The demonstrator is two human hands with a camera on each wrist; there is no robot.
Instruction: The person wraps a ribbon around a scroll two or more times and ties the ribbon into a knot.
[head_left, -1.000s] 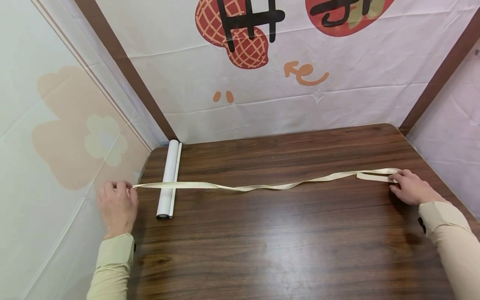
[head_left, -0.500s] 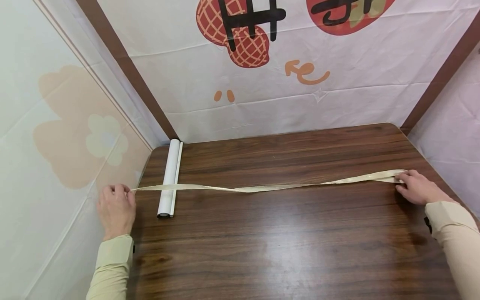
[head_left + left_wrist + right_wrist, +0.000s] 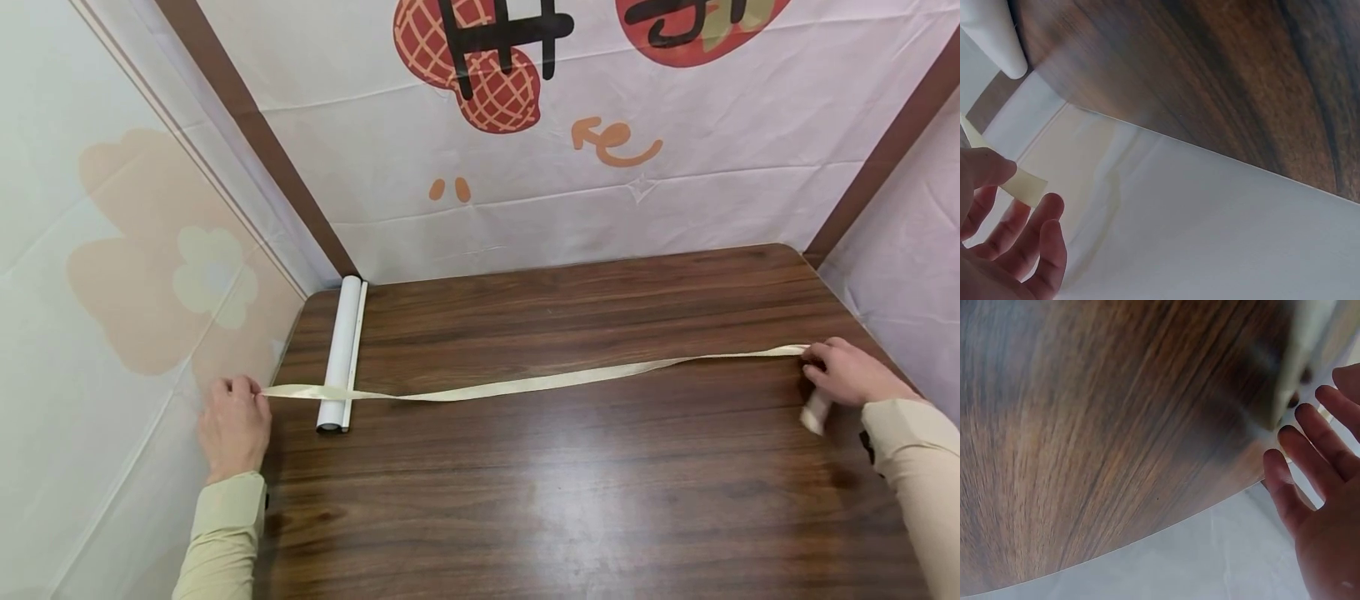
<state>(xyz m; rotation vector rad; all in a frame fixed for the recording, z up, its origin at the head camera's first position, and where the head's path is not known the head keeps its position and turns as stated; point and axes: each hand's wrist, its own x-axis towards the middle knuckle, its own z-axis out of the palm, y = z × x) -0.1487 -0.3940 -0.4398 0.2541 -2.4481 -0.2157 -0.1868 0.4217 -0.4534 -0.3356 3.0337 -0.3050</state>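
A long cream ribbon (image 3: 525,384) stretches across the dark wooden table (image 3: 487,483), with a slight twist along its length. At the table's left edge, my left hand (image 3: 234,429) pinches one end; a short tip (image 3: 1025,186) pokes out between thumb and fingers in the left wrist view. Toward the right edge, my right hand (image 3: 855,373) pinches the ribbon near its other end. Below those fingers hangs a loose tail (image 3: 814,413), blurred by motion. In the right wrist view, the other fingers (image 3: 1310,456) are spread and the ribbon is a blur beside them.
A white roll (image 3: 341,333) with a thin white strip along its side lies at the table's left; the ribbon passes over it. Printed cloth walls (image 3: 487,225) stand close behind the table and on both sides.
The ribbon has drawn straighter as my right hand moved slightly right. Its folded-back tail has swung down toward the near side. My left hand moved down slightly, still pinching its end.
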